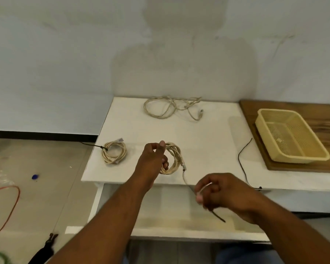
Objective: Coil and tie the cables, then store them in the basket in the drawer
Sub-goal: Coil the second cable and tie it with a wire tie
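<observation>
My left hand [153, 159] gripped a partly wound beige coil [173, 159] just above the bench [208, 141], with my thumb on its top and my fingers curled through its middle. My right hand [217, 191], at five o'clock from the coil, was clamped on the coil's pale tail, and a dark strip [219, 218] stuck out beneath it. A tied coil [113, 152] lay at nine o'clock and a loose cable [171, 107] at twelve. The basket [293, 158] sat on a wooden board [322, 119] at three o'clock, with a black tie [243, 164] lying between it and the coil. The drawer [179, 221] stood open at six o'clock.
</observation>
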